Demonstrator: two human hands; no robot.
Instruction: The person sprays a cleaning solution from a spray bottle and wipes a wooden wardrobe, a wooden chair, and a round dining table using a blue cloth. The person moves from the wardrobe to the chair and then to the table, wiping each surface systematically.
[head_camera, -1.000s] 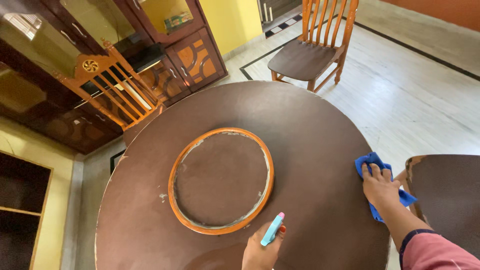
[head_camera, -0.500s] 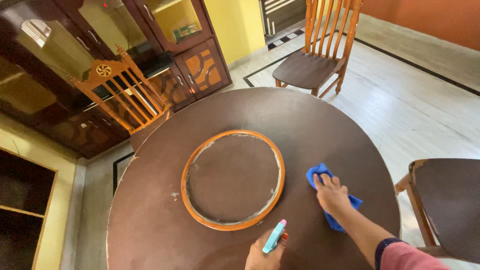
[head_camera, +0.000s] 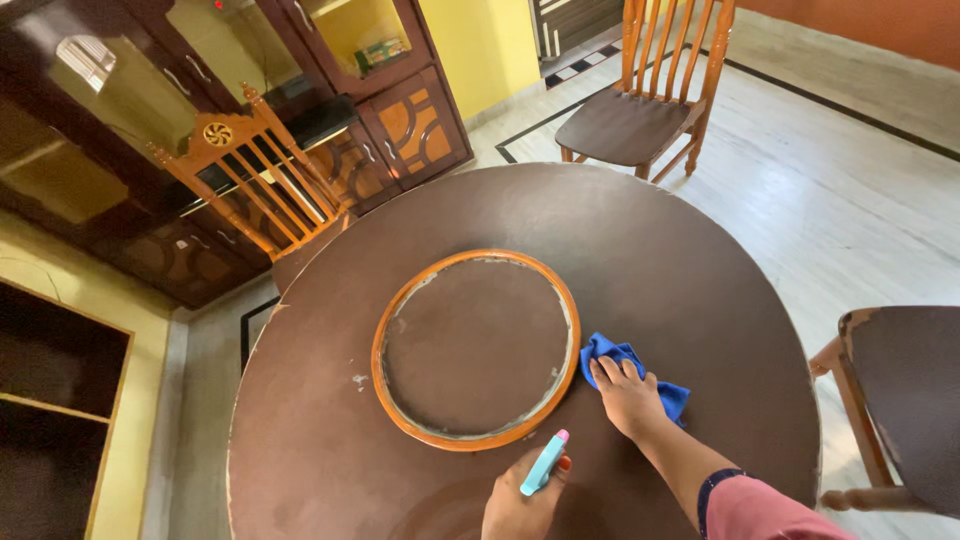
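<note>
My right hand (head_camera: 627, 396) presses flat on a blue cloth (head_camera: 610, 358) on the round dark brown table (head_camera: 650, 260), right beside the orange-rimmed round centre disc (head_camera: 476, 348). The cloth touches the disc's right rim. My left hand (head_camera: 520, 505) is at the table's near edge, closed around a light blue spray bottle with a pink tip (head_camera: 545, 462), which points up and to the right.
A wooden chair (head_camera: 645, 95) stands beyond the table at the far right. Another chair (head_camera: 250, 185) is pushed in at the far left, and a third chair's seat (head_camera: 900, 400) is at the right. A dark cabinet (head_camera: 200, 90) lines the back wall.
My right hand has slid the blue cloth leftward from the table's right edge to the rim of the centre disc. The left hand with the bottle has stayed in place.
</note>
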